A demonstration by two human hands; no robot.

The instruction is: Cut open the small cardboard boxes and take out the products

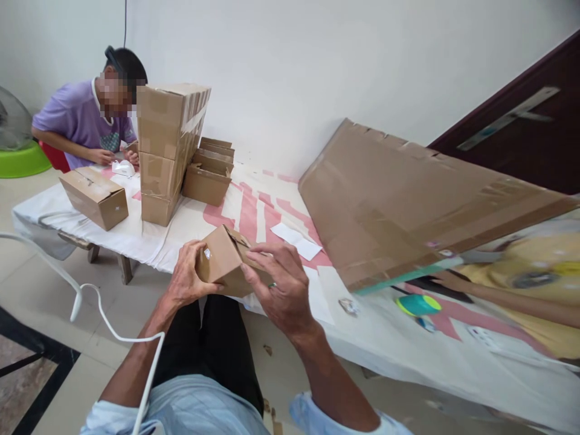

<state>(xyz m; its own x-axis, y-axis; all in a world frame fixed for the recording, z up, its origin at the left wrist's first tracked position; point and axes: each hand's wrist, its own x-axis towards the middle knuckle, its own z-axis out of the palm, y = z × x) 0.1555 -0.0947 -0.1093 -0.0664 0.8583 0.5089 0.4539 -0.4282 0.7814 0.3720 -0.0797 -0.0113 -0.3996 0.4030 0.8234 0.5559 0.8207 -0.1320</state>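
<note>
My left hand (pixel 188 278) is wrapped round the left end of a small brown cardboard box (pixel 231 272), thumb along its lower edge. The box is tilted, held at the near table edge above my lap, and a small white label shows on its end. My right hand (pixel 283 287) grips the right side of this box, with the thumb on the near side and bent fingers at the top flaps. Part of the box is hidden behind that hand. White paper sheets (pixel 296 240) lie on the table beyond it.
Taped boxes (pixel 158 151) stand stacked at left, with a closed box (pixel 95 196) and open boxes (pixel 208 178) nearby. A large cardboard panel (pixel 385 211) leans at right. A white cable (pixel 122 335) crosses my left arm. People sit left and right; a teal tape roll (pixel 417 304) lies right.
</note>
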